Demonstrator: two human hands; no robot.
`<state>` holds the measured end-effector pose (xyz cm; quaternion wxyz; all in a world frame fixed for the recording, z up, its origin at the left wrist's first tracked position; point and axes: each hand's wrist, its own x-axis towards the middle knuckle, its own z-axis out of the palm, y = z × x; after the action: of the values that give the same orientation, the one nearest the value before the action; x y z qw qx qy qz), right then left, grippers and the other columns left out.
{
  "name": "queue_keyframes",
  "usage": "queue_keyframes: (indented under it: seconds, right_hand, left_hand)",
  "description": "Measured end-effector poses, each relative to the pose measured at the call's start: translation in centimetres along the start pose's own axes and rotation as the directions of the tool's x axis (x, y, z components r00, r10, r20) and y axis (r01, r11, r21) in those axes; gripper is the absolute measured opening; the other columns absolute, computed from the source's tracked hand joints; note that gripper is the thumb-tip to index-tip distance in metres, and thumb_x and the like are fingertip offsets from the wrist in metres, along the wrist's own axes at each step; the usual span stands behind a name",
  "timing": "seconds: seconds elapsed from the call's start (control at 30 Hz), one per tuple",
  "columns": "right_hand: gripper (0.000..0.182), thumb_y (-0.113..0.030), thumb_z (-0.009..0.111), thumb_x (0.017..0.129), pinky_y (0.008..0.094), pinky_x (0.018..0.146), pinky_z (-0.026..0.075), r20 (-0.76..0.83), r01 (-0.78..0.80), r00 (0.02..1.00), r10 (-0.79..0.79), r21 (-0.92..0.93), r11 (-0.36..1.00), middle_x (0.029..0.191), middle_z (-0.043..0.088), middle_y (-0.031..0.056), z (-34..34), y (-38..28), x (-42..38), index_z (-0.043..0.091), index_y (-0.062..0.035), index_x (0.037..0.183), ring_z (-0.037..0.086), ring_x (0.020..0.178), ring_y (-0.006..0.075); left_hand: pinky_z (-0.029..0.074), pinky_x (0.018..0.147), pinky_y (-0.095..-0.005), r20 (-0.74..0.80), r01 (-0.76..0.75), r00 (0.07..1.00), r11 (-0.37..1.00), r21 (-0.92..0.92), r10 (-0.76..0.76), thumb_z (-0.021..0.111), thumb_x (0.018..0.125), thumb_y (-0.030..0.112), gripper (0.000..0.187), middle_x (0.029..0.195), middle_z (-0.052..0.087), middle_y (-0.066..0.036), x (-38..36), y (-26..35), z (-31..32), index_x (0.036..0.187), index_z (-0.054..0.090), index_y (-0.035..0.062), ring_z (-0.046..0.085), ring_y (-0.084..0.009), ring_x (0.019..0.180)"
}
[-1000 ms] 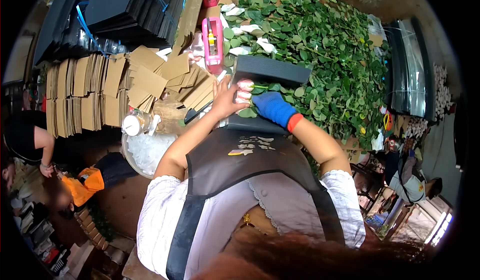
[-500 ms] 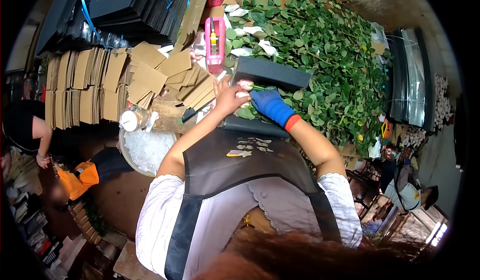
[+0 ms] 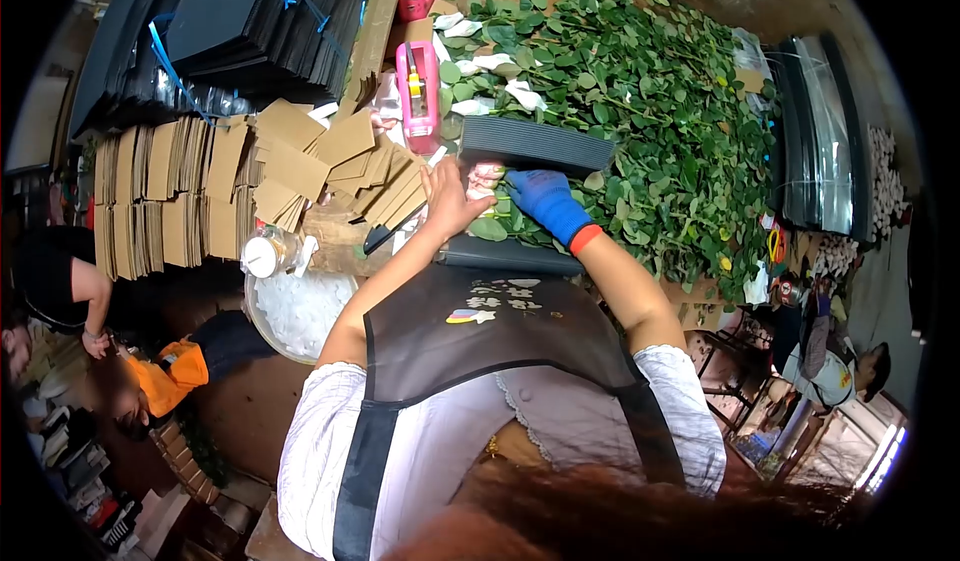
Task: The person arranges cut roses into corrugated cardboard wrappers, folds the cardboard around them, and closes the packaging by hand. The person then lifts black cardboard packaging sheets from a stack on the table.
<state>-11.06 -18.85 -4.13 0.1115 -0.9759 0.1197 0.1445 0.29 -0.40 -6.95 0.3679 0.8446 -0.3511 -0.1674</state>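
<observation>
Several pale pink roses (image 3: 484, 179) lie with their heads together between my hands. My bare left hand (image 3: 449, 201) is on their left, fingers stretched out and thumb apart, the thumb beside the lower blooms. From the right, my right hand (image 3: 545, 203), in a blue glove with an orange cuff, has its fingertips closed at the green stems just behind the heads. A dark ribbed sheet (image 3: 540, 144) stands folded up behind the roses. Nearer my apron lies the dark front edge (image 3: 510, 256) of a wrapper. Fingers partly hide the stems.
Leafy stems (image 3: 660, 151) cover the table to the right. A pink tape dispenser (image 3: 418, 101) stands behind my left hand. Cardboard pieces (image 3: 300, 171), a lidded jar (image 3: 265, 254) and a white-filled tub (image 3: 300, 311) are left. Dark sheets (image 3: 260, 36) are stacked behind. Other people are at both sides.
My left hand has opened a little away from the roses, uncovering more pink blooms. The gloved right hand stays by the stems. The whole view has shifted slightly.
</observation>
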Motion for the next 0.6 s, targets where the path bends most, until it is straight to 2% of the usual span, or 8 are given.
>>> queue_keyframes:
  seconds: [0.1,0.2,0.23,0.27,0.37,0.47,0.5,0.6]
  right_hand:
    - [0.022,-0.034,0.060,0.089,0.0478,0.063,0.051,-0.008,0.003,1.000,-0.003,-0.018,1.000,0.085,0.070,0.0096,0.2,-0.6,0.0,0.062,-0.0168,0.103,0.068,0.078,0.0321]
    - [0.022,-0.032,0.060,0.088,0.0478,0.064,0.052,0.013,-0.030,0.999,0.031,-0.066,0.997,0.084,0.070,0.0097,0.9,-1.4,-0.5,0.062,-0.0167,0.104,0.068,0.078,0.0327]
    - [0.022,-0.031,0.060,0.088,0.0478,0.065,0.052,0.033,-0.029,0.999,0.031,-0.072,0.997,0.084,0.070,0.0099,0.7,-1.4,-0.7,0.062,-0.0166,0.105,0.068,0.078,0.0330]
    - [0.023,-0.031,0.060,0.088,0.0478,0.066,0.052,0.052,-0.026,0.998,0.030,-0.077,0.997,0.084,0.070,0.0101,0.5,-1.4,-0.8,0.062,-0.0165,0.106,0.068,0.078,0.0333]
    - [0.027,-0.029,0.061,0.088,0.0467,0.073,0.053,-0.052,-0.050,0.997,0.062,0.204,0.978,0.091,0.070,0.0100,-5.2,-3.1,-3.0,0.063,-0.0166,0.111,0.068,0.083,0.0331]
    - [0.030,-0.028,0.061,0.088,0.0453,0.079,0.052,-0.206,0.132,0.973,-0.103,0.135,0.982,0.101,0.068,0.0094,-4.0,-2.4,-2.6,0.064,-0.0177,0.115,0.066,0.090,0.0320]
    - [0.028,-0.026,0.061,0.088,0.0443,0.081,0.052,-0.090,0.077,0.993,-0.070,0.070,0.995,0.105,0.066,0.0084,-4.4,-2.8,-2.1,0.065,-0.0167,0.114,0.066,0.094,0.0309]
    - [0.027,-0.025,0.062,0.088,0.0442,0.080,0.052,-0.167,0.113,0.980,-0.103,0.051,0.992,0.104,0.067,0.0094,-2.3,-2.3,-1.7,0.065,-0.0152,0.113,0.066,0.094,0.0300]
  left_hand:
    - [0.002,0.118,-0.0628,0.070,-0.093,0.994,0.989,0.117,0.086,0.082,0.070,0.052,0.076,0.142,0.043,-0.021,0.8,-0.3,0.0,0.132,0.063,0.0129,0.031,-0.0390,0.139]
    - [0.000,0.117,-0.0636,0.124,0.074,0.988,0.990,0.122,-0.089,0.080,0.071,0.054,0.066,0.143,0.044,-0.019,1.8,0.4,0.0,0.123,0.070,0.0147,0.028,-0.0380,0.139]
    - [0.000,0.118,-0.0629,0.061,0.066,0.995,0.992,0.110,-0.073,0.080,0.071,0.052,0.055,0.143,0.044,-0.019,1.8,0.9,-0.1,0.112,0.076,0.0165,0.030,-0.0376,0.138]
    - [0.000,0.118,-0.0629,0.040,0.053,0.997,0.992,0.118,-0.058,0.080,0.071,0.051,0.053,0.143,0.045,-0.018,1.6,1.2,0.0,0.112,0.076,0.0168,0.031,-0.0376,0.138]
    - [0.001,0.118,-0.0624,-0.042,0.000,0.999,0.991,0.134,0.006,0.081,0.071,0.049,0.047,0.141,0.047,-0.020,1.3,1.2,0.5,0.106,0.078,0.0160,0.034,-0.0383,0.136]
    - [0.001,0.118,-0.0617,-0.072,-0.024,0.997,0.988,0.155,0.035,0.081,0.071,0.049,0.047,0.140,0.047,-0.024,1.2,0.0,1.4,0.104,0.079,0.0149,0.034,-0.0397,0.137]
    - [0.000,0.119,-0.0611,-0.070,-0.009,0.997,0.993,0.114,0.018,0.082,0.070,0.048,0.046,0.140,0.045,-0.027,1.2,0.0,1.3,0.100,0.079,0.0135,0.033,-0.0409,0.138]
    - [0.000,0.119,-0.0606,-0.018,-0.001,1.000,0.995,0.102,0.002,0.082,0.070,0.047,0.044,0.140,0.045,-0.029,1.1,-0.1,1.0,0.098,0.079,0.0131,0.033,-0.0409,0.139]
